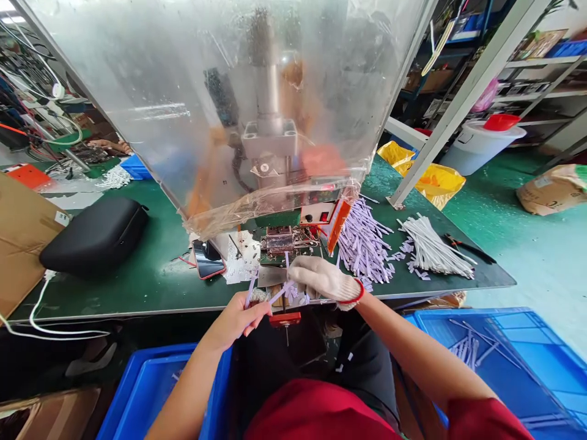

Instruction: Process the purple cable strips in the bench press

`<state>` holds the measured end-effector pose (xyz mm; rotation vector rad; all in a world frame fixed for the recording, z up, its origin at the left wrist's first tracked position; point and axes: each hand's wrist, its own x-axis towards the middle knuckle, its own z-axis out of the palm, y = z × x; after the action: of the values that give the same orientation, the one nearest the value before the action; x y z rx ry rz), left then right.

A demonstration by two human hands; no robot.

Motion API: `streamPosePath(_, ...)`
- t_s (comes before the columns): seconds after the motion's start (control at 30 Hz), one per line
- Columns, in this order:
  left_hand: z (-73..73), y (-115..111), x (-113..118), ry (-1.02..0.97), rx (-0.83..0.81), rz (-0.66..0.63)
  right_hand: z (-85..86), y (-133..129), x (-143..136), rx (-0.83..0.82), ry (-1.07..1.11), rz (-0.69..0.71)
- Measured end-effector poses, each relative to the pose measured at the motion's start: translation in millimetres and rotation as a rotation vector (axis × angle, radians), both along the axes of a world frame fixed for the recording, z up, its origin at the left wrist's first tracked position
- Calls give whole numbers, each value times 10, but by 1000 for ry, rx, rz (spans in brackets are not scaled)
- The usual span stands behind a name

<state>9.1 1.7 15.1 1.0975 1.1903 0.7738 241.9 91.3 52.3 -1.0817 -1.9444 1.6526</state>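
Note:
Bare and pinched closed, my left hand (240, 315) is at the front edge of the green table (160, 275), holding thin purple strips (252, 288) that stick up and to the right. My right hand (318, 278) wears a white glove with a red band at the wrist. Its fingers are bent together over small purple pieces, beside an upright purple strip (287, 260); what they grip is hidden. Just behind both hands is a small metal fixture (279, 240) under the press (269, 137), which shows through a cloudy plastic shield (160, 116).
Right of the fixture lie a pile of purple strips (364, 241), a bundle of white strips (433, 247) and pliers (470, 249). A phone (208, 258) and black case (94, 235) are at left. Blue trays (527, 366) flank my lap. A post (472, 98) rises at right.

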Motion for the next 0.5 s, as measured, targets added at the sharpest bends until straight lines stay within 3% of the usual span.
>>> streamPosePath(0.1, 112, 94, 44, 57, -31, -180, 166, -174, 96, 25, -72, 170)
streamPosePath(0.23, 183, 125, 66, -7, -75, -379, 217, -384, 231, -24, -94, 181)
streamPosePath(0.3, 165, 111, -24, -69, -108, -393, 200, -342, 422, -74, -68, 169)
streamPosePath(0.37, 117, 98, -150, -161, -157, -239, 163, -141, 716, -59, -61, 44)
streamPosePath(0.43, 48, 90, -225, -259, -191, 26, 106, 203, 1043, 60, -143, -210)
streamPosePath(0.5, -36, 93, -173, -333, -207, 210, 41, 623, 1295, 240, -410, -476)
